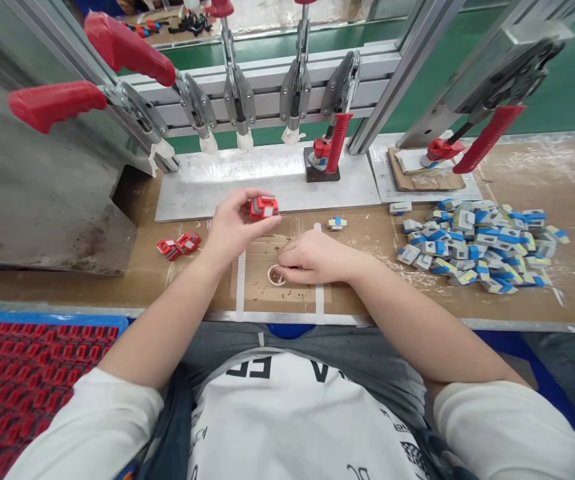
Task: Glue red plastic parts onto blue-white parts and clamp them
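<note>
My left hand (237, 223) is closed on a small red plastic housing (264, 208) with grey and white parts, held above the bench near the metal base plate. My right hand (310, 259) is low over the cardboard. Its fingertips are pinched together at a small white-rimmed round cup (276, 275); whatever they hold is too small or hidden to make out. Two more red housings (178, 246) lie left of my left wrist. A single grey-white block with a blue band (337, 223) rests beyond my right hand.
Toggle clamps with red handles (57, 105) line the frame behind. One clamp (340, 143) presses on a red piece, another (490, 139) stands farther right. A pile of grey, blue and yellow blocks (482, 243) lies right. A blue-edged tray (47, 319) of red parts sits lower left.
</note>
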`<state>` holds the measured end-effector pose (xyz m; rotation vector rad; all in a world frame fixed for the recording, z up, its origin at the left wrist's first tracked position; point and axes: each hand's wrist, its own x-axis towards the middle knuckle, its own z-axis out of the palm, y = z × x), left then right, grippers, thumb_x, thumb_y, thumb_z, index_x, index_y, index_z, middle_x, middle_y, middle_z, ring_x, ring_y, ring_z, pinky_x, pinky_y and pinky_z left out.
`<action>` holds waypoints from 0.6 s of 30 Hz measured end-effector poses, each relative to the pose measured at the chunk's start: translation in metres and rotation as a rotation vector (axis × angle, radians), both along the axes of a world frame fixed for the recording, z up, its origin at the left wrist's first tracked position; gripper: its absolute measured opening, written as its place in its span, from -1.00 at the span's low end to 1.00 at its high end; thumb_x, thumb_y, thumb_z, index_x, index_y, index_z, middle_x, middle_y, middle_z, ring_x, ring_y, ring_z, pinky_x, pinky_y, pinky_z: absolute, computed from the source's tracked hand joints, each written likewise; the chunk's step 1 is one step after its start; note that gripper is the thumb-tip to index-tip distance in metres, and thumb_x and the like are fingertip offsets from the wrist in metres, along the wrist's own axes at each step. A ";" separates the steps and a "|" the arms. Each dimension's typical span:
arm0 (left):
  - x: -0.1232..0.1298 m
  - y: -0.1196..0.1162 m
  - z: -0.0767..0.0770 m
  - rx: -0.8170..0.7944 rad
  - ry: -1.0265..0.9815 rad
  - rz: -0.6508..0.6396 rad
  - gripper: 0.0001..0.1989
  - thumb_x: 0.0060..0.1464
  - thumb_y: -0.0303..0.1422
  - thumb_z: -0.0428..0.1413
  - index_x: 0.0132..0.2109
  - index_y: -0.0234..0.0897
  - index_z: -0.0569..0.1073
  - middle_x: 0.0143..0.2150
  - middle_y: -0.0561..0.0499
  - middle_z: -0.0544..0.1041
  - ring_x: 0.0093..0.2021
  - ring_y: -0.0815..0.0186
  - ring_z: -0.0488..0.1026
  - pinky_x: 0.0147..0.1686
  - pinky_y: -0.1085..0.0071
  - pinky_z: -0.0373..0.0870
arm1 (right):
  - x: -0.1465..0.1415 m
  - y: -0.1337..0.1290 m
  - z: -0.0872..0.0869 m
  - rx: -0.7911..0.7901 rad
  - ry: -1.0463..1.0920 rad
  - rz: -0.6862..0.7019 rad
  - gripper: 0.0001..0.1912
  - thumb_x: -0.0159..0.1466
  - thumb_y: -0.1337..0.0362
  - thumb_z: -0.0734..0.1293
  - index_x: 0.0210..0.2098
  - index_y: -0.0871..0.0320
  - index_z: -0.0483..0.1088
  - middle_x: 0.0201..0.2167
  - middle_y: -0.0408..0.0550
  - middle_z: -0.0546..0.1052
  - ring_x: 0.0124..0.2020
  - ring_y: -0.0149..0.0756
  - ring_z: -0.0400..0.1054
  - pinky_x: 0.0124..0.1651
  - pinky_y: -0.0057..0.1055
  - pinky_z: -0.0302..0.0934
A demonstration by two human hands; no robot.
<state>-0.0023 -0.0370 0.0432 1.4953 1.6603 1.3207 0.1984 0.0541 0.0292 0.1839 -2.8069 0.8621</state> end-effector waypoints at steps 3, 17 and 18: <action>0.004 0.036 -0.021 -0.009 -0.224 -0.138 -0.44 0.03 -0.10 0.45 0.10 -0.27 0.57 -0.07 -0.07 0.65 -0.06 0.17 0.61 0.05 0.19 0.56 | 0.000 0.000 -0.001 -0.087 0.025 -0.042 -0.54 0.52 0.18 0.19 -0.52 0.11 0.08 -0.58 -0.16 0.31 -0.51 -0.36 0.13 -0.37 -0.33 -0.11; -0.002 0.039 -0.039 -0.272 -0.197 -0.239 -0.37 -0.09 -0.08 0.51 0.09 -0.25 0.61 -0.03 -0.12 0.70 -0.05 0.08 0.67 0.08 0.07 0.64 | 0.007 0.034 -0.006 -0.431 0.455 -0.763 -0.40 0.53 -0.06 0.21 -0.53 0.08 -0.02 -0.58 -0.22 0.04 -0.51 -0.40 -0.04 -0.38 -0.38 -0.08; -0.001 0.039 -0.039 -0.278 -0.168 -0.243 -0.39 -0.06 -0.09 0.50 0.09 -0.25 0.61 -0.02 -0.11 0.70 -0.05 0.08 0.67 0.09 0.07 0.64 | 0.007 0.036 -0.008 -0.419 0.450 -0.806 -0.41 0.53 -0.05 0.21 -0.53 0.09 -0.01 -0.57 -0.22 0.05 -0.50 -0.40 -0.03 -0.37 -0.38 -0.07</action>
